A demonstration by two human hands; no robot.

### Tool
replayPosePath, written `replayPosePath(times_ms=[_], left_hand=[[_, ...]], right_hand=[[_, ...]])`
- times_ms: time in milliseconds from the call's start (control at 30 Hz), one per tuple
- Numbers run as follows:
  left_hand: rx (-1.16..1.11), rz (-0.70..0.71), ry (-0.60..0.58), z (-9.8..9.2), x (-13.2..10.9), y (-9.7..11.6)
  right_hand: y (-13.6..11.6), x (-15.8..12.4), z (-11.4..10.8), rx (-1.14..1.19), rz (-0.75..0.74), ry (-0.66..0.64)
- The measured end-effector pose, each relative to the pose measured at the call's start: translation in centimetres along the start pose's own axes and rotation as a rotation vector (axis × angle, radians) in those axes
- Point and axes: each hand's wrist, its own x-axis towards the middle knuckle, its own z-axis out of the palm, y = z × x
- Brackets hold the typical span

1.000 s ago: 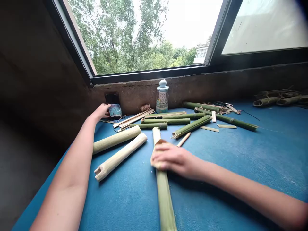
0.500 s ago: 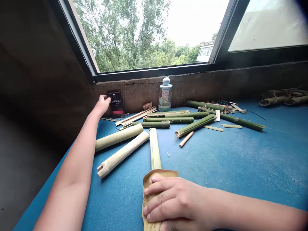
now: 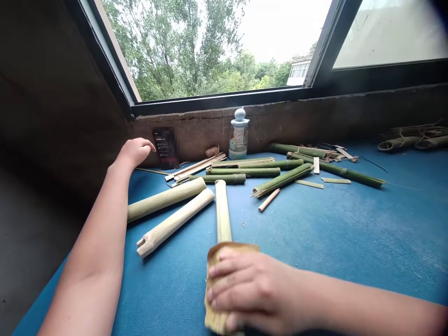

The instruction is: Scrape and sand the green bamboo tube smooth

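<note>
Hands apart: right hand [image 3: 254,291] clamps apparent sandpaper [image 3: 213,308] on one bamboo strip [image 3: 221,212], left hand [image 3: 135,151] beside one phone [image 3: 165,147].

The glass jar [image 3: 239,140] is smooth and shiny, and its round lid [image 3: 240,115] looks like pale blue plastic. Right behind the jar, the concrete wall [image 3: 308,114] is rough, bumpy and dull. To the left of the jar, the black phone [image 3: 164,148] has a shiny glass front. In front of the jar, the green bamboo stick [image 3: 243,171] has a smooth skin with a soft shine. Farther in front, the cream bamboo tube [image 3: 175,223] is scraped dull and has a rough, broken end. Below the jar, the tan sandpaper [image 3: 224,247] looks rough and dull. To the right of the jar, the blue table cover [image 3: 332,233] is dull and dusty.
</note>
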Motion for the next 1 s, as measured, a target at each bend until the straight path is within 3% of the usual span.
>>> replayPosePath(times_ms=[100,167,367,433,533,667,1000], left_hand=[[0.06,-0.098,-0.039,0.4,0.1,0.2],[0.087,-0.187,-0.079,1.0,0.0,0.3],[0.117,-0.289,-0.333,2.7,-0.6,0.3],[0.119,-0.28,-0.425,3.1,-0.7,0.4],[0.127,-0.275,-0.504,3.7,-0.5,0.6],[0.124,-0.261,-0.534,4.2,-0.3,0.4],[0.137,-0.267,-0.518,5.4,0.8,-0.2]], right_hand=[[2.1,-0.2,-2.3,-0.074,0.173,0.108],[2.4,-0.2,-3.0,-0.073,0.247,0.114],[-0.4,0.3,-0.5,0.104,-0.009,-0.094],[0.8,0.1,-1.1,0.036,0.02,-0.052],[4.5,-0.4,-3.4,-0.083,0.22,0.026],[7.9,-0.5,-5.2,-0.128,0.343,0.01],[8.0,0.4,-4.7,-0.024,0.403,0.104]])
